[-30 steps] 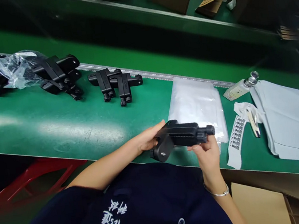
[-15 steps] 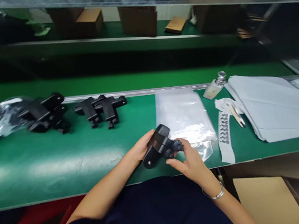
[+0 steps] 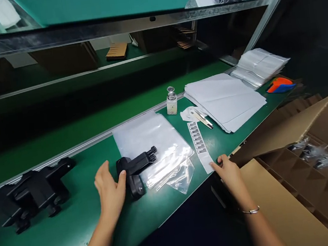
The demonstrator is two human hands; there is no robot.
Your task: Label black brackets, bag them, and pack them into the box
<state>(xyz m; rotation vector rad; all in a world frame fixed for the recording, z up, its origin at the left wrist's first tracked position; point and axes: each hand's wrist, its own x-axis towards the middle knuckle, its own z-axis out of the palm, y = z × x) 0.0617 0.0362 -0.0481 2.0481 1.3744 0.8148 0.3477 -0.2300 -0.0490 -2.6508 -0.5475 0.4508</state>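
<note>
A black plastic part (image 3: 135,169) lies on the green bench (image 3: 82,214), partly on a stack of clear plastic bags (image 3: 154,140). My left hand (image 3: 110,190) rests just left of it, fingers spread, thumb touching its left end. My right hand (image 3: 229,171) is at the bench's front edge with its fingertips on the lower end of a white strip of barcode labels (image 3: 200,144). Neither hand grips anything.
More black parts (image 3: 29,193) lie at the left. A small pump bottle (image 3: 172,101), tweezers (image 3: 202,118), white sheets (image 3: 224,99) and more bags (image 3: 257,66) sit to the right. An open cardboard box with dividers (image 3: 303,169) stands at lower right.
Both hands held the black part above the bench edge; now it lies on the bench, my left hand beside it. My right hand has moved right to the label strip. View swung right.
</note>
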